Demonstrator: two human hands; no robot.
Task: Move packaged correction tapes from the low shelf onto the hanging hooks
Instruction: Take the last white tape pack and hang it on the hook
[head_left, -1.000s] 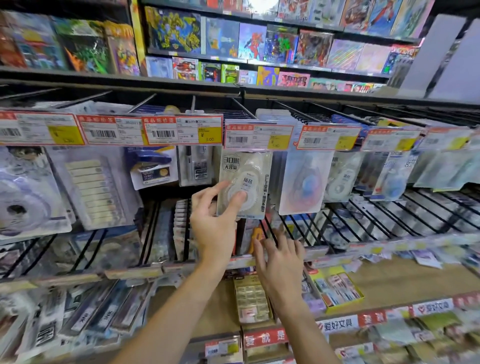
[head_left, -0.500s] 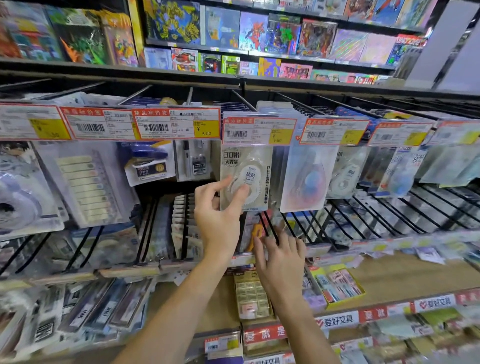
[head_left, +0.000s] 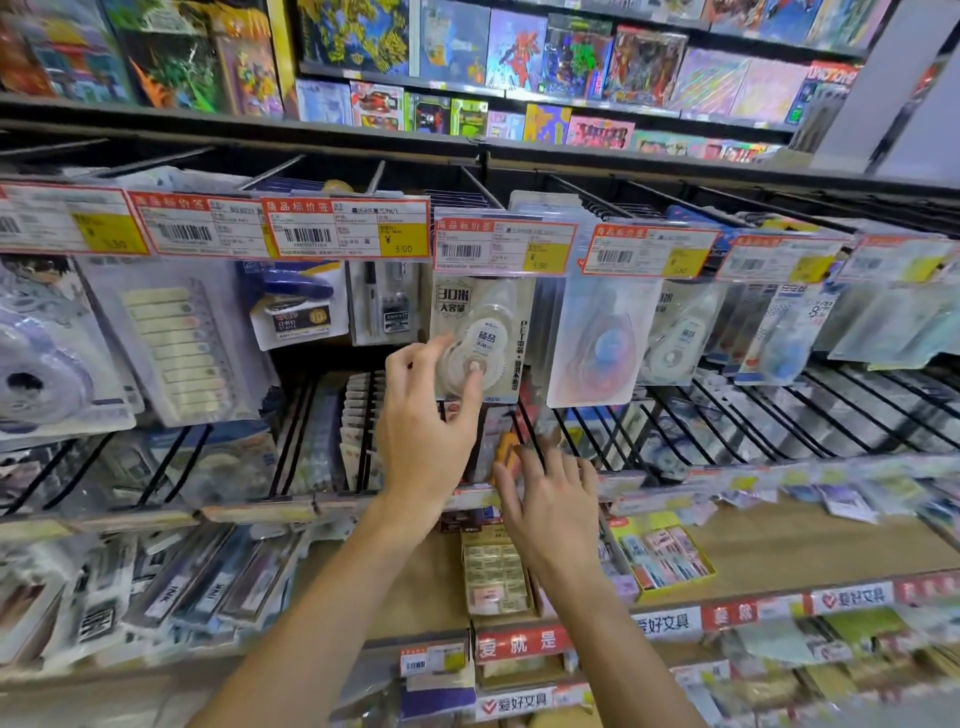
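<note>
A cream correction tape package (head_left: 485, 312) hangs on a hook under the price tag (head_left: 504, 248) in the middle row. My left hand (head_left: 423, 421) pinches its lower left part, thumb pressed on the clear blister and fingers at the left edge. My right hand (head_left: 550, 499) is lower, fingers spread, its fingertips reaching between the black wire dividers (head_left: 582, 441) of the low shelf, beside an orange item (head_left: 506, 449). Nothing shows in that hand. More packaged correction tapes (head_left: 602, 343) hang on hooks to the right.
Stapler and pen packs (head_left: 298, 312) hang to the left. Wire racks full of packets run along the low shelf. A wooden shelf (head_left: 810, 540) below holds eraser boxes (head_left: 493, 571) and a yellow box (head_left: 670, 556). Toy boxes fill the top shelf.
The left hand has stayed on the hanging package, with the thumb sliding a little lower on the blister. The right hand has kept its place at the wire rack. The view shifted slightly.
</note>
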